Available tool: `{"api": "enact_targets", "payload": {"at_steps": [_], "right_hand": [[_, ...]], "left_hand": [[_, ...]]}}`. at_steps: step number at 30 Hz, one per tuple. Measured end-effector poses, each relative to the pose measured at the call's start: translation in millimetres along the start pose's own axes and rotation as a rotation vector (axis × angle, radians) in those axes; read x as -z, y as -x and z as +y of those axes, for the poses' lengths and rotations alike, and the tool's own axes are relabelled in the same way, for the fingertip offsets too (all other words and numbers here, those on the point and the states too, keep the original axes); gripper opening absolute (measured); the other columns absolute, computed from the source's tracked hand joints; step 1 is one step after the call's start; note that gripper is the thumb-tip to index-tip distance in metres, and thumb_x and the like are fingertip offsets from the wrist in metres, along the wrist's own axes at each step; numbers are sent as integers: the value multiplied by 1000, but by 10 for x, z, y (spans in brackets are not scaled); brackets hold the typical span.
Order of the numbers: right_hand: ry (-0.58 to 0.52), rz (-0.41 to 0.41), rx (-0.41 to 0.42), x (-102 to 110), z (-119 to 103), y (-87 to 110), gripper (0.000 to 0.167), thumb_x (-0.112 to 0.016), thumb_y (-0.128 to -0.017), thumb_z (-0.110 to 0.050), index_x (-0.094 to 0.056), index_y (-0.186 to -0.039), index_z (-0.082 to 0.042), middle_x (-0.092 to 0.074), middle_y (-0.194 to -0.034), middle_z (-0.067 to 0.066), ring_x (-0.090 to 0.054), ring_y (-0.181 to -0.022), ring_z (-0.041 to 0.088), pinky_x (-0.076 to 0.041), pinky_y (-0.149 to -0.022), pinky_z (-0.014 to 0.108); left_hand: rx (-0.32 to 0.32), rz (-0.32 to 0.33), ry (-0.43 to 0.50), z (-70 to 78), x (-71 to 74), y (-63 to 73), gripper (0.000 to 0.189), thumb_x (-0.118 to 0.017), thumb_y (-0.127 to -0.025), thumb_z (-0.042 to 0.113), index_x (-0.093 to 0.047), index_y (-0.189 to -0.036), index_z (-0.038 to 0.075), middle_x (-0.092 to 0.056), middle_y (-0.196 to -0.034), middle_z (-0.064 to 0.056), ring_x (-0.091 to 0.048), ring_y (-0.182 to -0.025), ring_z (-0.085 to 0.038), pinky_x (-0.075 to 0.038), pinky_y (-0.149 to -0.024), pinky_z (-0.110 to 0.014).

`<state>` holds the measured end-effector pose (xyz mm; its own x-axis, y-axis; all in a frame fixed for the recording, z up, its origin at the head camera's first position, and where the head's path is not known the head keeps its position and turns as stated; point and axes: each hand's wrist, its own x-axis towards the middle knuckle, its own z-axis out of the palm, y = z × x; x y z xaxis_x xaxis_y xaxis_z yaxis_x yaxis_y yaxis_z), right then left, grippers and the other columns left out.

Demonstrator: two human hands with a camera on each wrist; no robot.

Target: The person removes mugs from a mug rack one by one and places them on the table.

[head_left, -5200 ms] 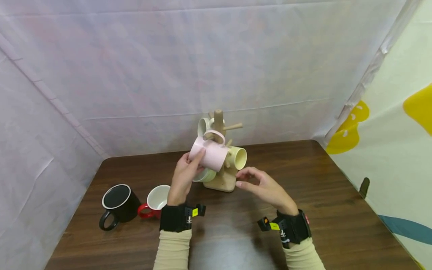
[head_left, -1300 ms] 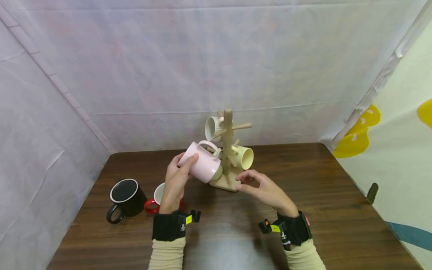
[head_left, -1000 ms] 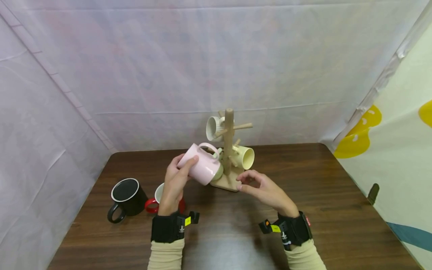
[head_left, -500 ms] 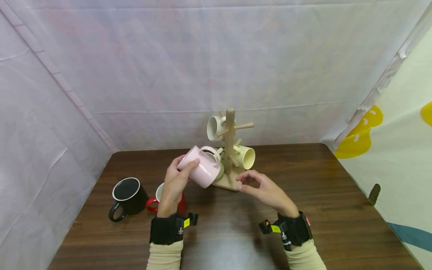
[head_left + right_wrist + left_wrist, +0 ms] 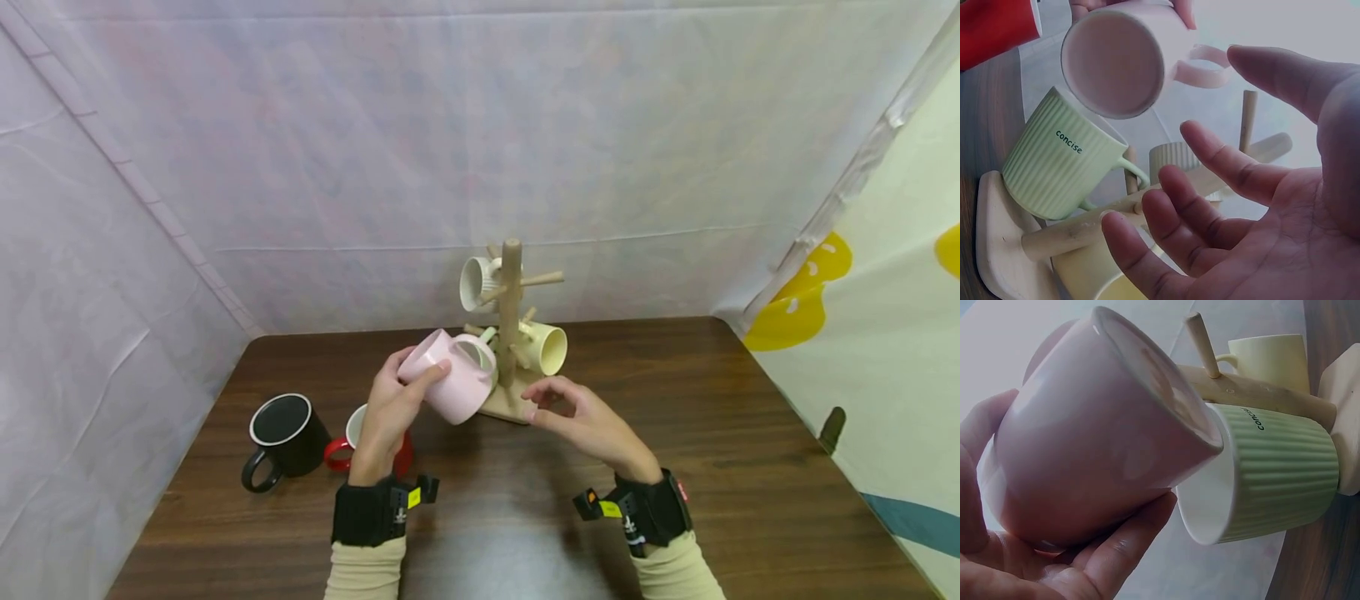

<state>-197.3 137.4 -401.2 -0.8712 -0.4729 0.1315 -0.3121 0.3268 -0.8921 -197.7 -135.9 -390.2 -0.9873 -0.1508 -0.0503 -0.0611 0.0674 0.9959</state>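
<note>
A pink mug [image 5: 453,390] is held in the air by my left hand [image 5: 386,417], thumb on its near side and fingers beneath. It is tilted, its base toward the lower right and its handle toward the wooden mug stand [image 5: 510,325]. Behind it a ribbed green mug [image 5: 1285,475] hangs low on the stand, mostly covered in the head view; the right wrist view shows "concise" printed on it. My right hand [image 5: 596,425] hovers by the stand's base, fingers loosely bent and holding nothing. Higher up hangs a white ribbed mug [image 5: 474,283]; a pale yellow mug [image 5: 542,348] hangs at the right.
On the wooden table [image 5: 720,467], a black mug [image 5: 292,442] stands at the left. Beside it is a red mug [image 5: 403,457] with a white inside, partly behind my left wrist. An upper peg [image 5: 543,279] points right from the stand. White sheeting [image 5: 360,167] rises behind.
From in front of the stand, the pink mug has moved down and left in my left hand. Lately it has sunk slightly and its handle has turned nearer me. My right hand has barely moved.
</note>
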Motion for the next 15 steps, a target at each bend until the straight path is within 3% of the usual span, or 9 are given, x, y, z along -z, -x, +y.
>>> {"api": "enact_targets", "payload": {"at_steps": [8,15], "right_hand": [[-5,10,21,-15,-25,-2,27,-70,-92,-16,-64,-117,-11,-64,-112,5,-58,-104,22,-52,-86,34],[-24,34,18,-47,-27,-5,27,-72,-91,-16,-65,-117,-13,-65,-111,4,-58,-104,23,-51,-86,28]], "left_hand": [[-54,-19,-31,-25,1,13,67,-79,-84,26,-46,-138,4,-55,-131,-16,-54,-113,-29,-46,-94,-39],[-36,-34,-67,-27,9,21,70,-81,-82,27,-46,-139,7,-54,-132,-14,-54,-115,-30,-47,-97,-44]]}}
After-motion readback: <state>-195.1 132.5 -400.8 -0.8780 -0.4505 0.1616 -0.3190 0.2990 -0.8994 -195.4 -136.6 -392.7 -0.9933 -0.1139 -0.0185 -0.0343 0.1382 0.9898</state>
